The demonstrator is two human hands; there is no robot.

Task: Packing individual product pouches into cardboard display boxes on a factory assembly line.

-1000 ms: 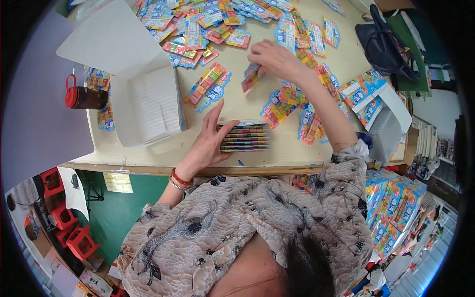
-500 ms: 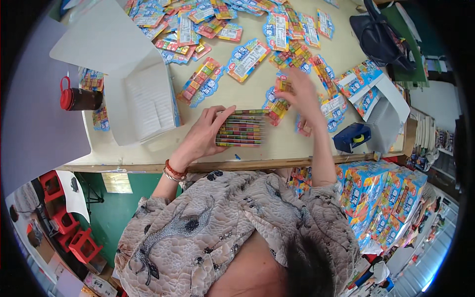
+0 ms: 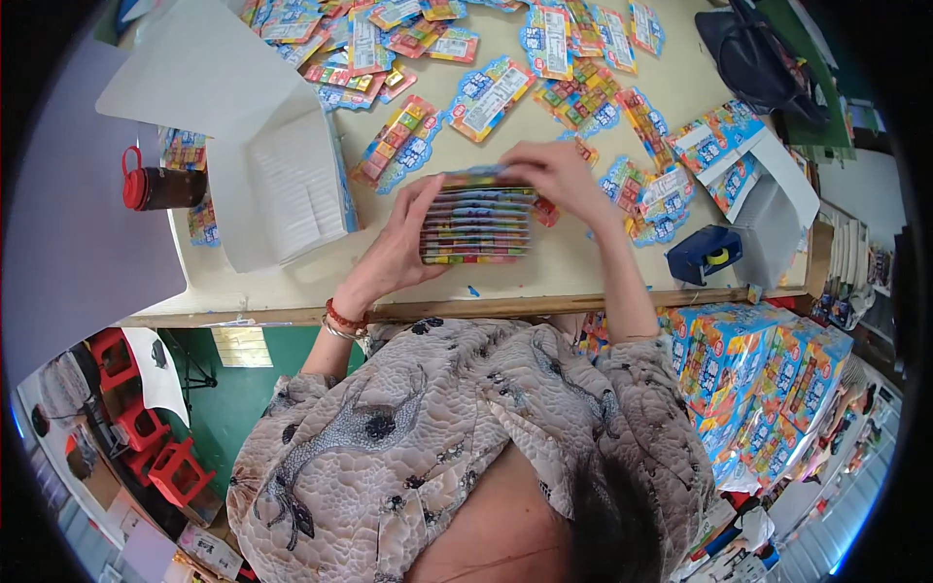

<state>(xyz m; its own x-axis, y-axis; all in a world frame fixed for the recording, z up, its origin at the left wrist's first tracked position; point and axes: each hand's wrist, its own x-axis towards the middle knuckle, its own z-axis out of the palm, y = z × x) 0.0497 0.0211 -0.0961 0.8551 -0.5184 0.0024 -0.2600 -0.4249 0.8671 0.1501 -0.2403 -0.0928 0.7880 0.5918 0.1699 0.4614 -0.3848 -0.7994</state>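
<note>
My left hand point(image 3: 397, 241) is wrapped round the left end of a stack of flat, colourful blister packs point(image 3: 476, 231), held on edge above the near part of the table. At the far side of that stack, my right hand point(image 3: 556, 177) pinches one more blister pack point(image 3: 482, 178), slightly smeared by motion, against the row. Part of another pack point(image 3: 546, 213) shows on the table under my right hand. Single packs lie close by, one with yellow and red squares point(image 3: 400, 142) and one with its pale back up point(image 3: 491, 98).
A large open white-lined carton point(image 3: 282, 185) stands at the left, beside a dark cup with a red lid point(image 3: 167, 189). To the right are a blue tape dispenser point(image 3: 704, 255), an opened printed box point(image 3: 768, 233) and a dark bag point(image 3: 758, 63). Many packs point(image 3: 369, 44) are heaped at the far side.
My right hand has moved left from the loose packs to the stack, bringing a blister pack with it. My left hand still holds the stack, now tilted a little differently.
</note>
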